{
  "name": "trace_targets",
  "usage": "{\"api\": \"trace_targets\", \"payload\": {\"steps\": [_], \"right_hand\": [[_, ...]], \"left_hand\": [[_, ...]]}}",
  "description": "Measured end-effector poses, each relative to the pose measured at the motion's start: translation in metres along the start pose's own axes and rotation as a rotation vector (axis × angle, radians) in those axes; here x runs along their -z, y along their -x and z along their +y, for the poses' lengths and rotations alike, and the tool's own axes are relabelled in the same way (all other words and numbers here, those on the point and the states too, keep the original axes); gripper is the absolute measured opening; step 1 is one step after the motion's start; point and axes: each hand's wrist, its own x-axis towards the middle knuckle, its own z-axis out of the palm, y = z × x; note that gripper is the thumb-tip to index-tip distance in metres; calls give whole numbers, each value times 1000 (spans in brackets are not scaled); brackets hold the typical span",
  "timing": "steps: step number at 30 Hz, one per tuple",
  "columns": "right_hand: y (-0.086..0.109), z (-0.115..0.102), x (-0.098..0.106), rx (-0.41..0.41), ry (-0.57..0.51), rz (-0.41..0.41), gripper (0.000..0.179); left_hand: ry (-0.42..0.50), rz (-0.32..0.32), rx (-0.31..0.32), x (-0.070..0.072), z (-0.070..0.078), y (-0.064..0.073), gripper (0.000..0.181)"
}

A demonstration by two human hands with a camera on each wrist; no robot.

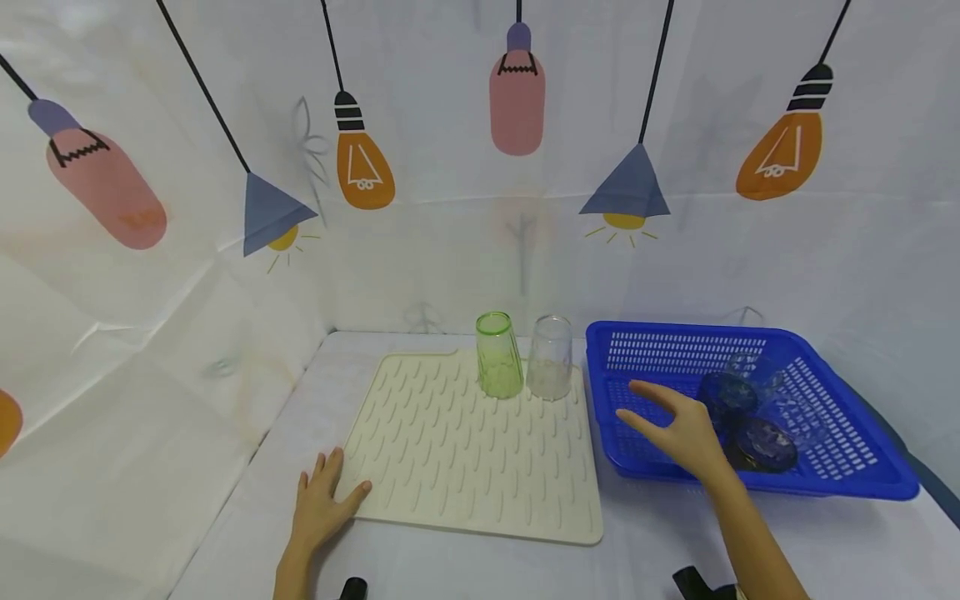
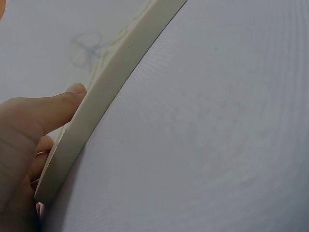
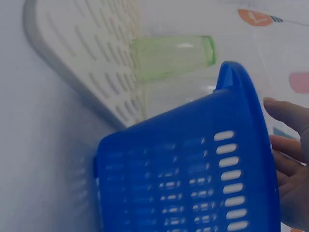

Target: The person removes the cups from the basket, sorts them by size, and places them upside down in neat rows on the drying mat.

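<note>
My left hand (image 1: 321, 508) rests at the near left corner of a cream ribbed mat (image 1: 465, 467), fingers spread. In the left wrist view its thumb (image 2: 67, 104) touches the mat's edge. Over the blue basket (image 1: 637, 475) hovers my right hand (image 1: 686, 429), thumb and forefinger apart with nothing between them. Inside the basket, right beside that hand, are dark bluish glasses (image 1: 763, 443) and clear glassware (image 1: 802, 417), partly overlapping. A green glass (image 1: 499, 358) and a clear glass (image 1: 551, 358) stand side by side at the mat's far right, narrower ends up.
The basket stands to the right of the mat, its slotted wall (image 3: 227, 159) close to the mat's edge. A white sheet (image 1: 450, 258) printed with lamps hangs behind the white table (image 1: 247, 533). A dark green strip (image 1: 933, 479) runs behind the basket's right side.
</note>
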Motion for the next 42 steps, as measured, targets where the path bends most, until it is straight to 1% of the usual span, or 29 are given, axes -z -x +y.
{"api": "trace_targets", "payload": {"steps": [5,6,9,11,12,13,17,18,19,21,22,24,25,26,28,29,31,32,34,39,42], "right_hand": [[14,15,8,-6,44,109,47],[17,23,8,5,11,143,46],[25,32,16,-4,8,205,47],[29,38,22,-19,38,236,48],[32,44,24,-24,29,265,48],[34,41,28,-41,72,269,49],[40,51,40,-52,115,326,49],[42,59,41,-52,110,355,49],[43,59,44,-54,144,358,49],[45,65,49,-64,165,385,48],[47,73,50,-61,177,408,49],[49,78,55,-84,194,423,50],[50,80,58,-95,230,426,52],[50,81,61,-111,243,422,53],[50,83,68,-163,291,383,59],[49,78,72,-202,317,334,62],[48,80,79,-269,373,244,73],[47,76,84,-306,390,176,79],[46,78,91,-380,423,65,90],[38,85,101,-505,448,-134,109],[33,87,104,-542,436,-216,114]], "left_hand": [[7,7,-6,-1,0,0,82],[8,8,-6,-1,0,0,82],[8,4,-6,-1,0,1,82],[7,3,-4,0,1,2,82],[7,3,-4,0,1,2,82],[6,2,-3,0,2,2,82],[5,1,3,1,2,3,82],[4,1,4,1,2,3,82],[3,0,5,2,2,3,82],[3,3,2,1,2,3,82],[4,4,-1,1,2,3,82],[8,5,-6,1,2,3,82],[9,4,-7,1,3,4,82],[11,4,-9,1,3,3,82],[15,1,-8,1,3,3,82],[13,-2,-6,1,2,3,82],[9,-6,-1,1,2,3,82],[5,-8,3,1,2,2,83],[-2,-11,7,1,1,2,83],[-2,-22,11,2,1,0,84],[1,-24,8,2,1,-2,84]]}}
